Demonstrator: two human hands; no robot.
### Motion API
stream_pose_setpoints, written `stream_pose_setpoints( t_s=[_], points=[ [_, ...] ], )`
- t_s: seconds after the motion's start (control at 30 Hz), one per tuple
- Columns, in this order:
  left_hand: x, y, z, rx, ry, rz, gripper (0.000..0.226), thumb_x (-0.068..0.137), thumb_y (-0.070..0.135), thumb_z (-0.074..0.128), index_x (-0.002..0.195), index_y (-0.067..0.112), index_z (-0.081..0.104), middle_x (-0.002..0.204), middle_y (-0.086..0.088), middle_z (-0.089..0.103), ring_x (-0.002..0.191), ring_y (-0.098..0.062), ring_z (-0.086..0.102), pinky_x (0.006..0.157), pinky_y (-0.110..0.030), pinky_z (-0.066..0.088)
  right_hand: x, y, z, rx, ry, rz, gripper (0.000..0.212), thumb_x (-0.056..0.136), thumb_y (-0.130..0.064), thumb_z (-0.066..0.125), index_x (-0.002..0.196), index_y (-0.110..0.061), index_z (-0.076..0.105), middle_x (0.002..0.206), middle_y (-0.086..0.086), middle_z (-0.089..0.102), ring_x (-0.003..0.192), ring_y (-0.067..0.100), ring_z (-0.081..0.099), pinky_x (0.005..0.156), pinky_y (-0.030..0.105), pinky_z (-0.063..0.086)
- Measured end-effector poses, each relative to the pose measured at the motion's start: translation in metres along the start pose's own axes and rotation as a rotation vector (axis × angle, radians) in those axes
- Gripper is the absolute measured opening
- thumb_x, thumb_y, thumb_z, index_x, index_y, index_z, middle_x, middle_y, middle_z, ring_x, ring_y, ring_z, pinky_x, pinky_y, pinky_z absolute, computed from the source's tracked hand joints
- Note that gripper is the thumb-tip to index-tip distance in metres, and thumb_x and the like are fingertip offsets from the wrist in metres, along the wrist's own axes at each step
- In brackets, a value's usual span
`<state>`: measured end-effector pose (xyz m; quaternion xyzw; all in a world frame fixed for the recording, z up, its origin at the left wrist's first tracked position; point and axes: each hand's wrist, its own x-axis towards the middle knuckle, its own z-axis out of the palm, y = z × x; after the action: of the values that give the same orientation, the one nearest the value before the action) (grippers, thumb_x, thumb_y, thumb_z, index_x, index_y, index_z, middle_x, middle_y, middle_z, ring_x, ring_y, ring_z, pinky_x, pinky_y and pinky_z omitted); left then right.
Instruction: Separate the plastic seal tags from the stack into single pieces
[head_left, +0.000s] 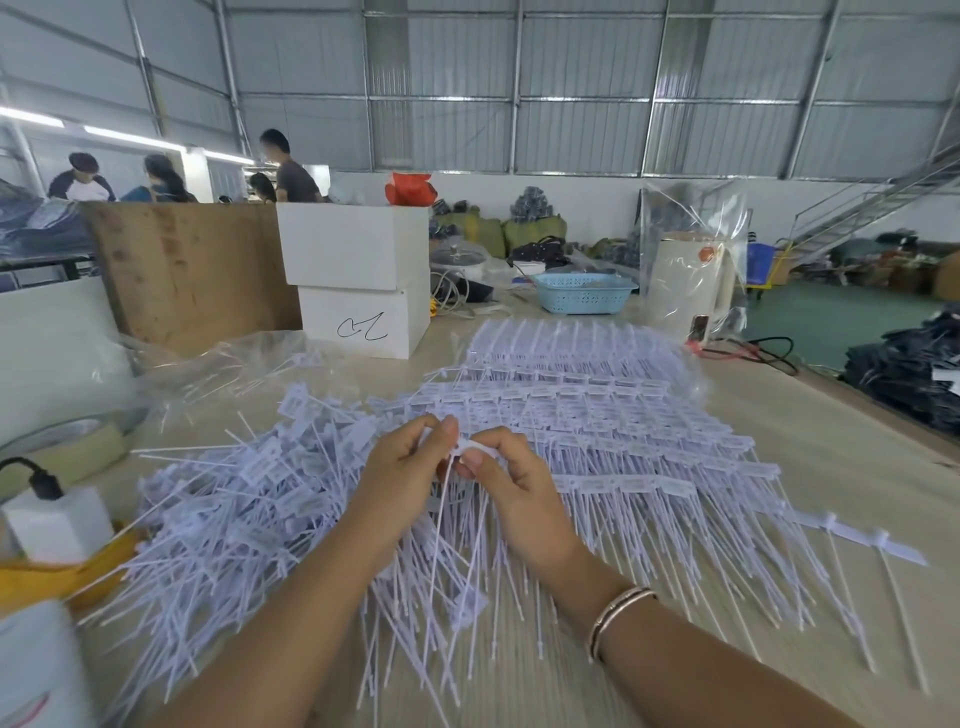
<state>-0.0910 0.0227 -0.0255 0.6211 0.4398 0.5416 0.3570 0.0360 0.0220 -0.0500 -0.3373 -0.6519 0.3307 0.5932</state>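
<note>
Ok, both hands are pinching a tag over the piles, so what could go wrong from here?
1. Left hand and right hand grip one small tag; its stem could snap.
2. Freed tails could tangle in the loose pile.
3. Loose pieces might mix into the joined rows.

We sit at a pale wooden table (810, 447) in a large shed with corrugated metal walls (582, 88) on steel framing. Strip lights (130, 136) glow at left. A green floor (841, 322) lies at right beneath a metal staircase (878, 202).
</note>
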Motion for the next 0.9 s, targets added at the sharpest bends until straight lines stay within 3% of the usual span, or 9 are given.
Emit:
stream_pose_setpoints(
  t_s=[0.13, 0.3, 0.4, 0.47, 0.57, 0.7, 0.77, 0.9],
  points=[
    [0.001, 0.001, 0.002, -0.058, 0.003, -0.061, 0.034, 0.093, 0.040, 0.051, 0.065, 0.023, 0.059, 0.063, 0.003, 0.058, 0.063, -0.010, 0.058, 0.074, -0.033, 0.042, 0.001, -0.001, 0.002, -0.035, 0.034, -0.017, 0.021, 0.087, -0.034, 0.053, 0.078, -0.050, 0.064, 0.085, -0.024, 0.060, 0.103, 0.032, 0.054, 0.096, 0.054, 0.041],
    [0.001, 0.002, 0.002, -0.093, 0.003, -0.092, 0.040, 0.093, 0.044, 0.052, 0.077, 0.007, 0.055, 0.071, -0.008, 0.058, 0.066, -0.015, 0.054, 0.076, -0.035, 0.040, 0.001, -0.002, 0.003, -0.097, 0.078, -0.040, 0.017, 0.089, -0.034, 0.056, 0.081, -0.046, 0.064, 0.084, -0.029, 0.057, 0.105, 0.028, 0.053, 0.099, 0.059, 0.036],
    [0.003, 0.000, 0.003, -0.102, 0.014, -0.103, 0.039, 0.093, 0.041, 0.053, 0.075, 0.007, 0.054, 0.073, -0.009, 0.059, 0.068, -0.017, 0.055, 0.079, -0.036, 0.041, 0.000, -0.004, 0.002, -0.160, 0.084, -0.074, 0.013, 0.092, -0.031, 0.056, 0.084, -0.039, 0.062, 0.082, -0.023, 0.058, 0.102, 0.024, 0.051, 0.095, 0.060, 0.037],
    [0.004, 0.000, 0.004, -0.118, 0.029, -0.135, 0.038, 0.094, 0.039, 0.053, 0.073, 0.007, 0.055, 0.071, -0.007, 0.061, 0.067, -0.017, 0.056, 0.079, -0.036, 0.041, -0.001, -0.006, 0.002, -0.200, 0.091, -0.079, 0.010, 0.089, -0.039, 0.055, 0.083, -0.040, 0.062, 0.085, -0.019, 0.058, 0.103, 0.023, 0.049, 0.098, 0.053, 0.036],
    [0.009, 0.004, 0.000, -0.240, 0.131, -0.212, 0.034, 0.096, 0.035, 0.051, 0.073, 0.011, 0.060, 0.059, 0.000, 0.065, 0.057, -0.011, 0.058, 0.073, -0.031, 0.045, -0.002, -0.006, 0.002, -0.293, 0.124, -0.105, 0.010, 0.088, -0.041, 0.054, 0.080, -0.038, 0.059, 0.087, -0.015, 0.055, 0.100, 0.016, 0.047, 0.098, 0.030, 0.025],
    [0.005, 0.009, -0.005, 0.143, 0.217, 0.072, 0.040, 0.096, 0.041, 0.045, 0.069, 0.011, 0.054, 0.059, -0.003, 0.063, 0.047, -0.006, 0.051, 0.057, -0.029, 0.040, -0.002, -0.004, -0.002, -0.275, 0.145, -0.063, 0.018, 0.088, -0.050, 0.047, 0.076, -0.037, 0.049, 0.078, -0.011, 0.049, 0.087, 0.009, 0.045, 0.091, 0.030, 0.025],
    [0.004, 0.011, -0.009, 0.284, 0.282, 0.220, 0.038, 0.094, 0.044, 0.045, 0.070, 0.015, 0.050, 0.054, 0.002, 0.056, 0.047, -0.006, 0.049, 0.051, -0.025, 0.037, -0.001, -0.001, -0.004, -0.236, 0.155, -0.014, 0.017, 0.095, -0.039, 0.050, 0.079, -0.034, 0.050, 0.081, -0.004, 0.050, 0.090, 0.011, 0.043, 0.089, 0.032, 0.029],
    [0.014, 0.010, -0.033, 0.376, 0.539, 0.322, 0.024, 0.093, 0.038, 0.052, 0.088, 0.016, 0.045, 0.063, 0.005, 0.050, 0.052, -0.012, 0.048, 0.048, -0.027, 0.036, -0.004, 0.003, -0.004, -0.153, 0.134, 0.068, 0.016, 0.096, -0.031, 0.039, 0.089, -0.034, 0.053, 0.095, 0.004, 0.049, 0.105, 0.028, 0.039, 0.090, 0.015, 0.025]
  ],
)
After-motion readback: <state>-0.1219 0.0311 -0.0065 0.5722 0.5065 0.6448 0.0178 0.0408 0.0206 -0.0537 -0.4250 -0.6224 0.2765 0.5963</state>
